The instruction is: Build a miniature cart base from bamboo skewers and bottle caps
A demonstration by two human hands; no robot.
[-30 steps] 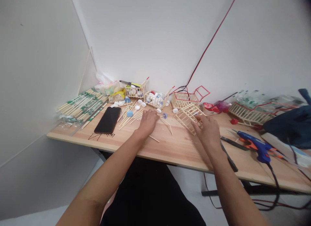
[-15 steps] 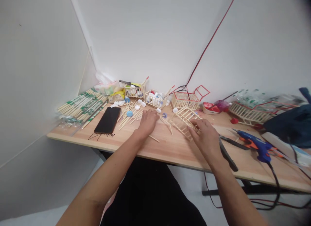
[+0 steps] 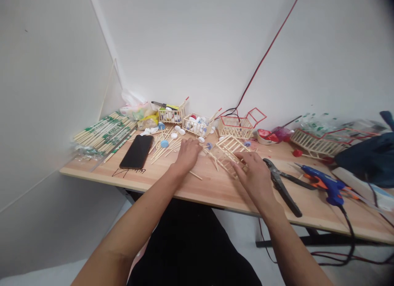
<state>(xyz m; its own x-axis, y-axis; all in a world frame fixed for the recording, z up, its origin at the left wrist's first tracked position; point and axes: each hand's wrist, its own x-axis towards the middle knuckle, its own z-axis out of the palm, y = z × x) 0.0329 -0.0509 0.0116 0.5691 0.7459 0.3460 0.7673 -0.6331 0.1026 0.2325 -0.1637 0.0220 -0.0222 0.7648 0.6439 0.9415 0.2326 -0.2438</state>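
My right hand point(image 3: 255, 171) grips the near right side of a small cart frame point(image 3: 226, 154) built from pale wooden sticks, tilted on the tabletop. Its fingertips are partly hidden behind the frame's bars. Over the edge of a pile of loose sticks point(image 3: 166, 148) lies my left hand point(image 3: 187, 156), palm down with the fingers curled together; what they hold, if anything, is hidden. A blue-purple bottle cap point(image 3: 209, 146) sits between that hand and the frame. One loose stick point(image 3: 195, 175) lies in front of my left hand.
A phone point(image 3: 137, 152) and packed sticks point(image 3: 104, 134) lie left. Behind stand stick carts, one holding caps point(image 3: 197, 124), another red-rimmed point(image 3: 236, 126), beside a bowl of red paint point(image 3: 267, 136). Pliers point(image 3: 285, 191) and a blue glue gun point(image 3: 328, 181) with its cable lie right.
My right hand has shifted left with the stick cart frame, uncovering more of the pliers and a cap behind the frame. My left hand has stayed nearly still.
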